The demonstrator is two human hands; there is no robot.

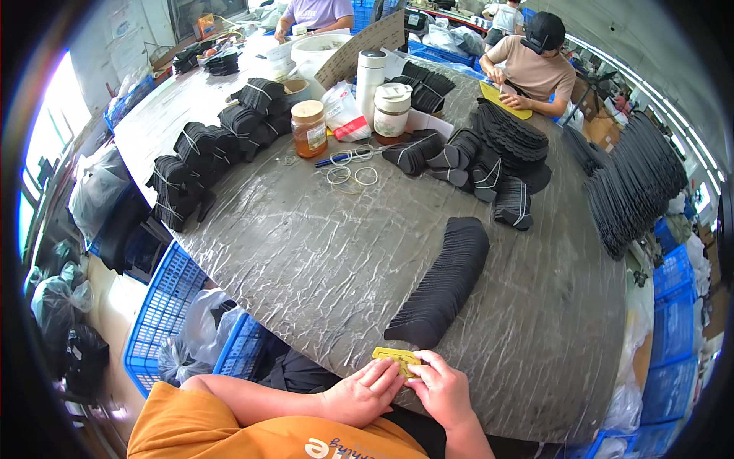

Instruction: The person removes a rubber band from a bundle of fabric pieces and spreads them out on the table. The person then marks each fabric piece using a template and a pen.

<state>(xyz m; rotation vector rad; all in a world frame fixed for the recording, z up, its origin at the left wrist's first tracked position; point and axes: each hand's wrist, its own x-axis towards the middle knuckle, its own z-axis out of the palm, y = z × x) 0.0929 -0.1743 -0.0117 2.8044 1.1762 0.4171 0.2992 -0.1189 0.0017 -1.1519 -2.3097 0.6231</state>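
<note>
At the table's near edge, my hands hold a small flat yellow plate (384, 353) with cut-out slots, possibly a template. The fingers of my left hand (365, 392) lie pressed together over its near side. My right hand (445, 389) pinches its right end between thumb and fingers. Whether anything dark lies under the plate is hidden by my fingers. Just beyond it, a long leaning row of black curved pieces (443, 283) stretches away across the table.
Tied black bundles (195, 149) line the left side; more bundles (511, 203) lie at the right. A jar (309, 130), rubber bands (353, 177) and a white flask (371, 84) stand mid-table. A co-worker (535, 65) handles a yellow board (505, 101). A blue basket (164, 306) sits below left.
</note>
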